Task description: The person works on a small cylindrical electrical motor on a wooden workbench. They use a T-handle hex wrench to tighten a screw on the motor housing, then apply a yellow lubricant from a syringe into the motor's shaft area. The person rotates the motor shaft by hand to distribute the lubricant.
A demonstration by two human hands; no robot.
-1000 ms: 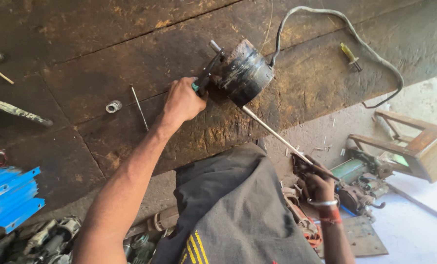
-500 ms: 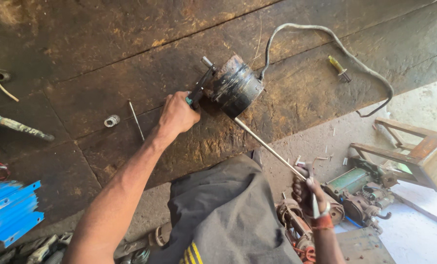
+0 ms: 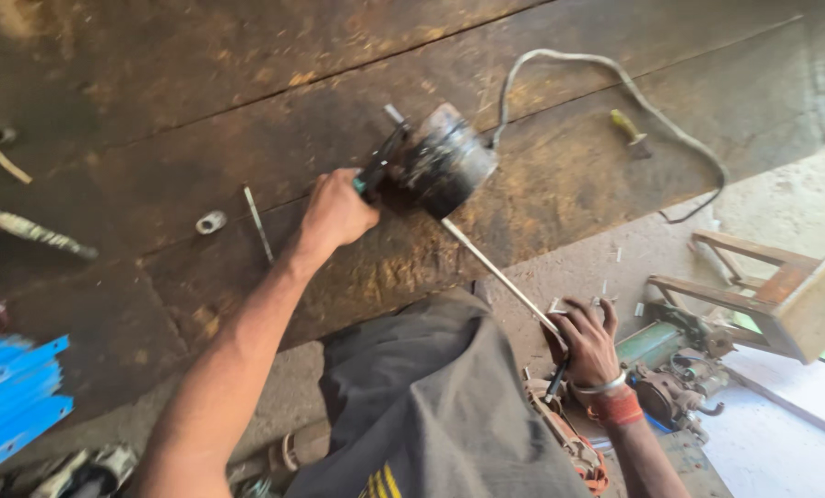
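Note:
A dark, round electric motor [image 3: 445, 166] lies on the rusty workbench [image 3: 154, 83], with a grey cable [image 3: 615, 74] looping away from it to the right. My left hand [image 3: 334, 212] grips a green-handled tool [image 3: 375, 171] pressed against the motor's left side. A long thin metal rod [image 3: 500, 272] slants from under the motor down over the bench edge to my right hand [image 3: 587, 341]. That hand holds the rod's lower end with its fingers partly spread. A dark handle [image 3: 555, 378] sticks out below the palm.
On the bench lie a small metal nut [image 3: 211, 221], a thin pin [image 3: 258, 224], a screwdriver [image 3: 34, 231] at the left and a small yellow-handled tool [image 3: 629, 129]. A blue part [image 3: 16, 387] sits low left. A wooden stool [image 3: 781, 295] and motor parts [image 3: 680, 378] stand on the floor at the right.
My left hand stays on the tool at the motor. My right hand has risen slightly with the rod's end, its fingers now more spread. The view has shifted a little.

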